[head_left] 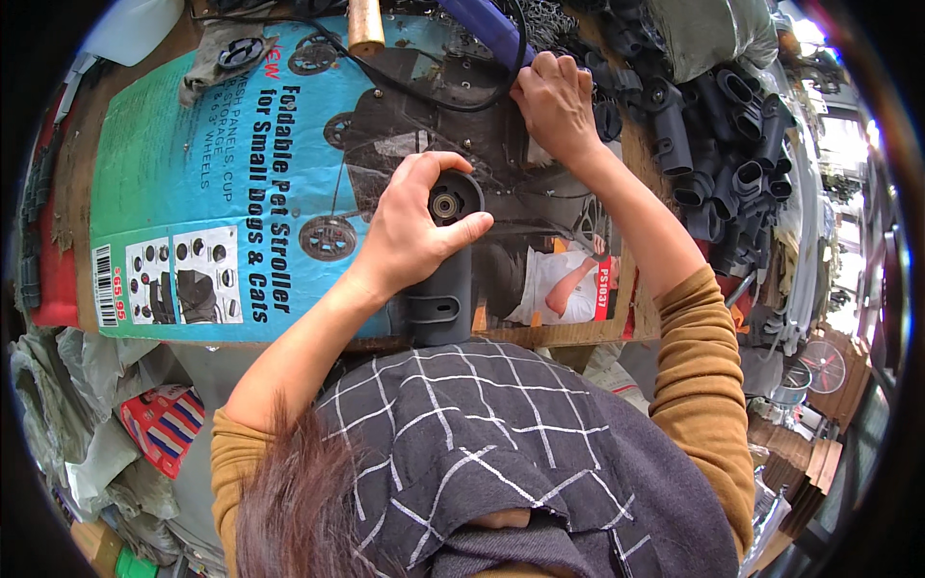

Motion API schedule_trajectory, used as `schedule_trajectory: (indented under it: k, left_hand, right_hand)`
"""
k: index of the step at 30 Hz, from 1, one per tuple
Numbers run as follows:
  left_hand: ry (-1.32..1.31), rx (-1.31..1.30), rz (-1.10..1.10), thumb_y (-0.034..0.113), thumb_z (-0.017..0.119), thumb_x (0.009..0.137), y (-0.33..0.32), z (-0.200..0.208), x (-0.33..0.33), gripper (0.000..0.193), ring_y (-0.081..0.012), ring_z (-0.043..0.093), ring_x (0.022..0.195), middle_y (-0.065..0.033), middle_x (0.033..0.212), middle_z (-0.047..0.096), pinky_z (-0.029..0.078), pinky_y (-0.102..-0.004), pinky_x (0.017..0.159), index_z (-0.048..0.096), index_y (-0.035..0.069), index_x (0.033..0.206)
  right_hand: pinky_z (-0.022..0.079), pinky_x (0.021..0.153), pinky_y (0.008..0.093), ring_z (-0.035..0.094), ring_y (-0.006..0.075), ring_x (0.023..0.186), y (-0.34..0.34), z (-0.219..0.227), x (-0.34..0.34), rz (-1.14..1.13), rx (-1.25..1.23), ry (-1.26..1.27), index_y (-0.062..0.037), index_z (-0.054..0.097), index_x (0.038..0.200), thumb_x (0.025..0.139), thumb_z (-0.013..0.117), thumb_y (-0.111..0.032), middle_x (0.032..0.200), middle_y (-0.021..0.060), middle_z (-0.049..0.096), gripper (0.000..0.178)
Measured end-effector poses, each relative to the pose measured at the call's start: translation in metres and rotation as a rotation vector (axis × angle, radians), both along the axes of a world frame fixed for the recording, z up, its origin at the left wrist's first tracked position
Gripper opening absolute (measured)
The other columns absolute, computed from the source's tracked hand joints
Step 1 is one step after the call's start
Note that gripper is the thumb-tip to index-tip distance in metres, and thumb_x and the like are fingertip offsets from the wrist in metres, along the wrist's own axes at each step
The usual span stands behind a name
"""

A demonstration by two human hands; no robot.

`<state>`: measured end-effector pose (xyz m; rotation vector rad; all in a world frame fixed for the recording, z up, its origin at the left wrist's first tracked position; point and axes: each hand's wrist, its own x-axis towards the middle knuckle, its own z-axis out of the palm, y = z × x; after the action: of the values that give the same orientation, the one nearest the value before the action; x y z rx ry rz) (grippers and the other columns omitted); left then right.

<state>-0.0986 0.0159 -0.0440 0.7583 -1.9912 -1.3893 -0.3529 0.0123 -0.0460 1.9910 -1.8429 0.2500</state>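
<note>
My left hand [414, 217] is wrapped round the upper end of a dark grey plastic housing [441, 306], thumb and fingers on either side of it. A round metal bearing [444, 205] sits in the opening at that end, and a slot shows near the housing's lower end. Farther off to the right, my right hand [559, 108] has its fingers curled down beside a purple-blue bar-shaped thing [489, 31]. Its fingertips are partly hidden, so whatever they pinch cannot be made out. Under both hands lies a flattened printed cardboard sheet [145, 183], blue and green.
Many dark plastic housings [742, 183] are heaped at the right. Small metal parts [547, 21] lie piled at the far side. A black cable [424, 94] loops across the sheet near a wooden handle [365, 27]. A grey cloth [224, 60] lies at the far left.
</note>
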Motion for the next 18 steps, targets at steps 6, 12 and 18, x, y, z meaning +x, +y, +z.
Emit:
schedule_trajectory:
  k: [6, 12, 18]
  left_hand:
    - [0.034, -0.003, 0.055, 0.026, 0.081, 0.071, 0.01, -0.004, -0.003, 0.053, -0.032, 0.057, 0.103, -0.0158, 0.107, 0.058, 0.046, -0.039, 0.092, 0.058, 0.003, 0.112]
    - [0.055, -0.036, 0.08, 0.027, 0.081, 0.072, 0.013, -0.003, -0.007, 0.053, -0.0334, 0.057, 0.104, -0.0164, 0.109, 0.059, 0.046, -0.0403, 0.092, 0.058, 0.003, 0.113]
    - [0.051, -0.03, 0.081, 0.027, 0.081, 0.072, 0.013, -0.004, -0.006, 0.053, -0.0336, 0.057, 0.105, -0.017, 0.109, 0.059, 0.046, -0.0402, 0.092, 0.058, 0.003, 0.113]
  right_hand:
    - [0.036, 0.079, 0.0378, 0.05, 0.0238, 0.092, 0.036, -0.009, 0.001, -0.079, -0.029, -0.157, -0.0141, 0.068, 0.081, 0.08, 0.071, -0.022, 0.089, 0.0005, 0.054, 0.009]
    - [0.036, 0.079, 0.0324, 0.055, 0.0202, 0.082, 0.056, -0.013, 0.004, -0.247, -0.034, -0.545, -0.0129, 0.077, 0.086, 0.081, 0.072, -0.018, 0.078, 0.0009, 0.064, 0.008]
    - [0.038, 0.079, 0.0356, 0.058, 0.0224, 0.086, 0.06, -0.015, -0.001, -0.145, 0.003, -0.46, -0.0097, 0.075, 0.088, 0.082, 0.071, -0.018, 0.081, 0.0035, 0.065, 0.011]
